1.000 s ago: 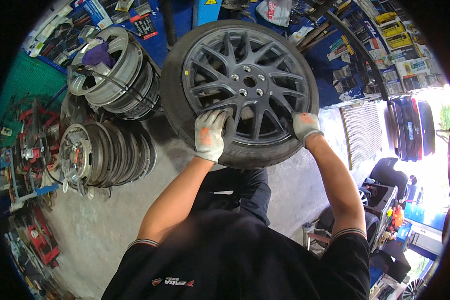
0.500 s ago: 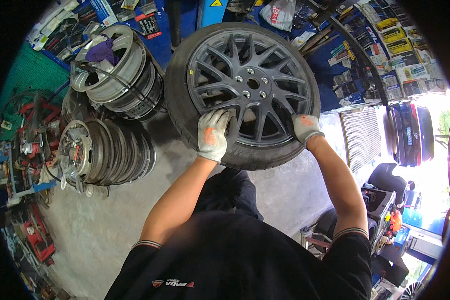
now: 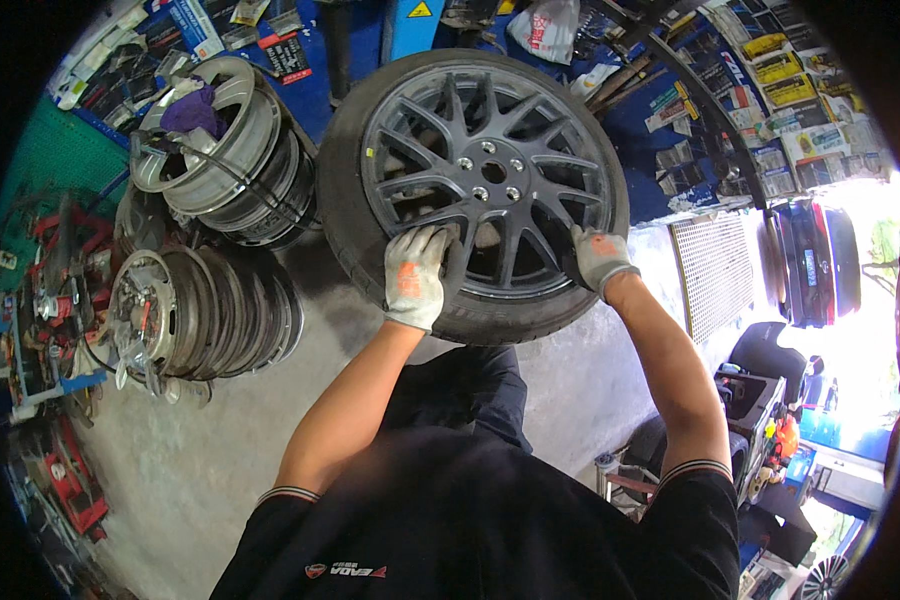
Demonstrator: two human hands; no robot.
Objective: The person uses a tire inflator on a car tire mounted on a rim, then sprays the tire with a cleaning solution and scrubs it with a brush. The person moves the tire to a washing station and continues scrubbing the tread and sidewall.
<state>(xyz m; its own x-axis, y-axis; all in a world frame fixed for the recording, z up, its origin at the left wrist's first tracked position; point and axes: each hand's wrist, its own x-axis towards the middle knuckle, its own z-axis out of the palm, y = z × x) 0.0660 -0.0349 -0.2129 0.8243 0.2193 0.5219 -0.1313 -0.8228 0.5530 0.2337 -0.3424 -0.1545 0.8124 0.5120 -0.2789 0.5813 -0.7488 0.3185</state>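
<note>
A car wheel [image 3: 510,187] with a grey multi-spoke rim and a black tyre [image 3: 348,190] is in front of me, its rim face turned up toward me. My left hand [image 3: 416,278], in a whitish work glove with an orange patch, is closed over the near left part of the rim, its fingertips curled in behind a spoke. My right hand [image 3: 604,260], gloved the same way, grips the rim's near right side, its fingers partly hidden inside. Small bolts or nuts ring the hub's centre hole.
Left of the wheel stand stacks of bare metal rims [image 3: 205,312], one topped by a purple cloth [image 3: 194,112]. Shelves of packaged goods [image 3: 770,110] line the back. A grated panel [image 3: 712,268] and a dark car [image 3: 818,262] are at right. Red equipment [image 3: 70,480] lies far left.
The wheel has shifted slightly left and turned a little in my hands. Both hands have kept their hold, and the right one now reaches slightly farther in over the rim.
</note>
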